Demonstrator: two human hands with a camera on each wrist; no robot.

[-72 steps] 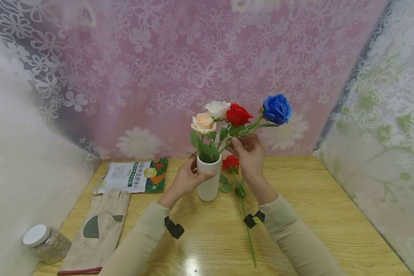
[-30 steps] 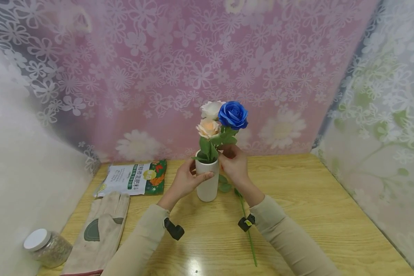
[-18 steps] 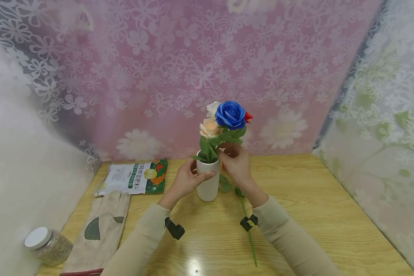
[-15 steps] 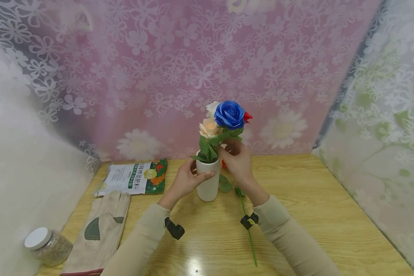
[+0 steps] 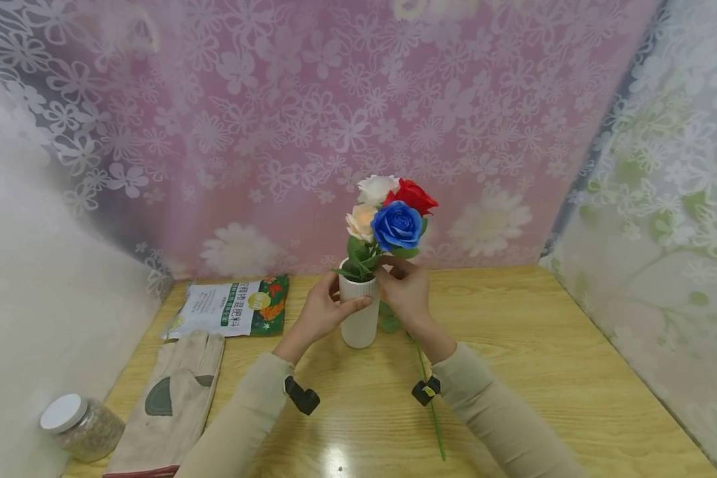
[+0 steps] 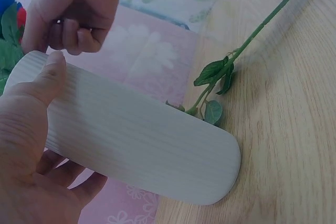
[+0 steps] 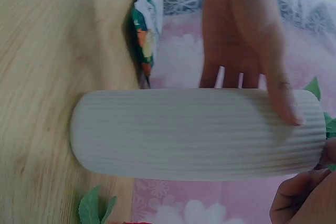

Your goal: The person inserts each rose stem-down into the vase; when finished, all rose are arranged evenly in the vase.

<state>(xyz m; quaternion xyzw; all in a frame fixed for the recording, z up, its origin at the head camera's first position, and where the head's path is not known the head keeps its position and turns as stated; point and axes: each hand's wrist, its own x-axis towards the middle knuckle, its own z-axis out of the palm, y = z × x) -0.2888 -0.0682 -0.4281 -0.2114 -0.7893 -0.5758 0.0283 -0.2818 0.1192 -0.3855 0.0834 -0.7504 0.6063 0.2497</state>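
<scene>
A white ribbed vase stands upright on the table, and my left hand grips it near the rim, thumb across the front. White, peach and red roses rise from it. In front of the red bloom sits a blue rose; my right hand pinches its stem just beside the rim. The left wrist view shows the right hand with curled fingers at the top of the vase. The stem's lower end is hidden.
Another rose lies on the table right of the vase, its stem pointing toward me and its bloom hidden. At left are a fertilizer bag, work gloves and a white-lidded jar. A patterned curtain hangs behind.
The blue rose came from the right over the vase, then sank lower, so the red bloom shows above it. My right hand followed it down to the rim; the left hand stayed on the vase.
</scene>
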